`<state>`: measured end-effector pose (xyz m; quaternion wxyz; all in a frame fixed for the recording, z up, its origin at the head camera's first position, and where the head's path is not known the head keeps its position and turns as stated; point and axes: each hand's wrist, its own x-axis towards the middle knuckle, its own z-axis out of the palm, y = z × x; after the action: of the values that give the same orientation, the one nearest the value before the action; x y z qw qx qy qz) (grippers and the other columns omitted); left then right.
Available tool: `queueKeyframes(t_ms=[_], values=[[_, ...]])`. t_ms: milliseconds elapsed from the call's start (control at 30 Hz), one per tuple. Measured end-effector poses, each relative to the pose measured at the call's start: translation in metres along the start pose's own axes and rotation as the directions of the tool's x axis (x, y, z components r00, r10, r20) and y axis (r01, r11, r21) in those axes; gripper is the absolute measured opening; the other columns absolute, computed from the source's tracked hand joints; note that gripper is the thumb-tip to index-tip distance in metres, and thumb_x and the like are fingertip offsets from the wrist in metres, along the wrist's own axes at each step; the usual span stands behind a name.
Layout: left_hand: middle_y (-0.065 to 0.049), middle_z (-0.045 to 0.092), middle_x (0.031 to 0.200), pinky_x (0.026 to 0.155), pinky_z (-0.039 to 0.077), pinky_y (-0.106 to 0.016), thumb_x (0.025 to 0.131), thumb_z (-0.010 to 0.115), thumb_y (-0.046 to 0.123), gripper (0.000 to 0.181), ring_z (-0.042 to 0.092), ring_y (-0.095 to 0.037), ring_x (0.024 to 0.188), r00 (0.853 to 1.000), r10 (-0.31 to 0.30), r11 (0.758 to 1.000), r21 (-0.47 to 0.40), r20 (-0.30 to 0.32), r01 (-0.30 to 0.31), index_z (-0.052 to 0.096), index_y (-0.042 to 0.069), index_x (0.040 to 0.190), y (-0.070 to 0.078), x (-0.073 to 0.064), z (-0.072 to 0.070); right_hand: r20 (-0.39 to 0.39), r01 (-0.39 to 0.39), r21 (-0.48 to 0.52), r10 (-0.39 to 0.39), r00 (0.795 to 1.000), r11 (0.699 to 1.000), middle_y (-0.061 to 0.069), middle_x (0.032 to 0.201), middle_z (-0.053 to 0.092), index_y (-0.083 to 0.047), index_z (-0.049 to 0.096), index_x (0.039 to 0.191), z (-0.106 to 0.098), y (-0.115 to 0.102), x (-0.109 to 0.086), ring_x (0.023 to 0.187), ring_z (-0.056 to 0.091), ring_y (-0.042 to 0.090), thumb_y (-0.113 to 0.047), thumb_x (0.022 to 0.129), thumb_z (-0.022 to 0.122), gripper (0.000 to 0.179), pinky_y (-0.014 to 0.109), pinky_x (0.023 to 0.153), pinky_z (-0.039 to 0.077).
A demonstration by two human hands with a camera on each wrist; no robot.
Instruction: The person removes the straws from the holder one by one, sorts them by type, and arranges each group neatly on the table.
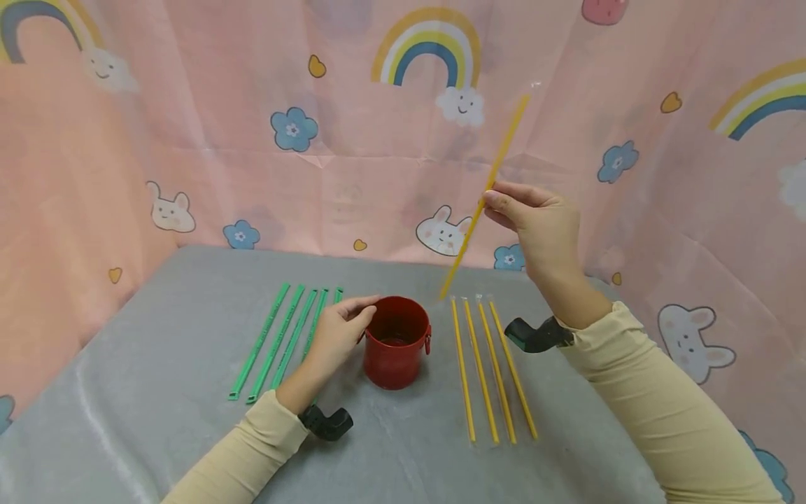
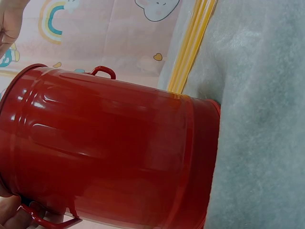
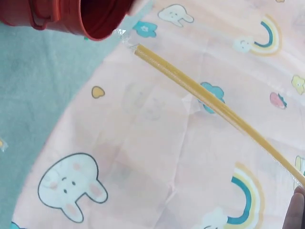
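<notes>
My right hand [image 1: 548, 224] is raised above the table and pinches a yellow drinking straw [image 1: 504, 150] in a clear wrapper between thumb and fingers. The straw slants, its lower end to the right of and a little above a small red bucket [image 1: 393, 364]. That bucket stands upright on the table with a ring handle on each side. My left hand [image 1: 336, 332] grips its left rim, thumb at the edge. In the left wrist view the red wall of the bucket [image 2: 105, 148] fills most of the picture, with fingertips [image 2: 16, 219] by a handle.
Several wrapped yellow straws [image 1: 480, 371] lie in a row right of the bucket. Several slim green strips with printed wrappers [image 1: 260, 343] lie to the left, partly behind my left forearm. A pink patterned cloth [image 1: 352, 182] hangs behind the grey table [image 1: 164, 434].
</notes>
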<state>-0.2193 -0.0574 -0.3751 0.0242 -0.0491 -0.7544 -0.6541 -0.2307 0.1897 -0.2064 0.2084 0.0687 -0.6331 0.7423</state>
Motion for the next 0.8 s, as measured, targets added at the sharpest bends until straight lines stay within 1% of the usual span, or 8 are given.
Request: queueKeyframes(t_ms=[67,167,233,300,400,567,700,800], values=[[-0.012,0.073,0.118,0.055,0.041,-0.017,0.097,0.064,0.016,0.027,0.057,-0.012,0.079,1.0,0.003,1.0,0.005,0.002,-0.003,0.072,0.011,0.122,0.0,0.001,0.0,0.004,0.005,-0.009,-0.005,1.0,1.0,-0.001,0.078,0.077,-0.003,0.08,0.093,-0.005,-0.001,0.001,0.074,0.075,0.01,-0.005,0.078,0.083,0.016,0.023,0.076,0.061],[-0.012,0.073,0.118,0.056,0.041,-0.018,0.097,0.064,0.017,0.027,0.057,-0.013,0.081,1.0,0.002,1.0,0.009,0.002,-0.002,0.072,0.011,0.122,-0.001,0.001,0.001,0.02,0.008,-0.032,-0.008,1.0,0.999,-0.002,0.078,0.076,-0.005,0.08,0.092,-0.013,-0.001,0.002,0.074,0.075,0.009,-0.005,0.078,0.083,0.014,0.022,0.075,0.061],[-0.011,0.072,0.119,0.062,0.047,-0.017,0.097,0.064,0.017,0.027,0.062,-0.015,0.087,1.0,0.003,1.0,0.012,-0.002,-0.003,0.072,0.011,0.122,-0.001,0.001,0.0,0.042,0.003,-0.048,-0.001,0.999,0.999,-0.003,0.078,0.076,-0.006,0.081,0.091,-0.02,0.001,0.002,0.074,0.075,0.008,-0.005,0.079,0.082,0.012,0.021,0.074,0.06],[-0.011,0.072,0.121,0.073,0.054,-0.02,0.097,0.064,0.016,0.027,0.066,-0.017,0.1,1.0,0.001,1.0,0.016,-0.005,-0.001,0.072,0.011,0.123,-0.001,0.0,0.0,0.059,-0.016,-0.065,0.02,0.998,0.998,-0.003,0.078,0.077,-0.007,0.081,0.091,-0.026,0.003,0.001,0.073,0.075,0.008,-0.005,0.08,0.082,0.012,0.021,0.074,0.06],[-0.011,0.072,0.122,0.08,0.057,-0.022,0.098,0.063,0.016,0.027,0.067,-0.021,0.107,1.0,0.002,1.0,0.015,-0.008,-0.002,0.072,0.011,0.123,-0.001,0.0,0.0,0.068,-0.056,-0.101,0.063,0.996,0.993,-0.005,0.077,0.077,-0.008,0.081,0.092,-0.036,0.01,0.001,0.073,0.075,0.007,-0.006,0.081,0.08,0.01,0.019,0.072,0.059],[-0.011,0.072,0.121,0.077,0.055,-0.019,0.098,0.063,0.015,0.027,0.067,-0.02,0.105,1.0,-0.005,1.0,0.004,-0.014,0.005,0.072,0.01,0.122,-0.002,-0.001,0.0,0.075,-0.118,-0.186,0.133,0.988,0.975,-0.008,0.076,0.076,-0.014,0.08,0.088,-0.054,0.021,0.0,0.071,0.074,0.005,-0.011,0.083,0.08,0.006,0.018,0.071,0.059],[-0.011,0.072,0.121,0.078,0.055,-0.02,0.097,0.064,0.015,0.027,0.067,-0.02,0.105,1.0,-0.002,1.0,0.007,-0.016,0.002,0.072,0.01,0.122,-0.002,-0.002,0.001,0.109,-0.172,-0.274,0.209,0.972,0.946,-0.012,0.077,0.076,-0.023,0.078,0.082,-0.075,0.03,-0.001,0.072,0.074,0.003,-0.011,0.086,0.078,0.012,0.018,0.071,0.059],[-0.011,0.072,0.12,0.078,0.055,-0.02,0.098,0.064,0.016,0.027,0.067,-0.02,0.106,1.0,0.002,1.0,0.012,-0.016,-0.002,0.072,0.011,0.122,-0.001,-0.001,0.001,0.113,-0.224,-0.375,0.284,0.952,0.9,-0.016,0.078,0.074,-0.028,0.076,0.082,-0.091,0.036,-0.001,0.074,0.073,0.0,-0.016,0.088,0.076,0.014,0.017,0.072,0.059]])
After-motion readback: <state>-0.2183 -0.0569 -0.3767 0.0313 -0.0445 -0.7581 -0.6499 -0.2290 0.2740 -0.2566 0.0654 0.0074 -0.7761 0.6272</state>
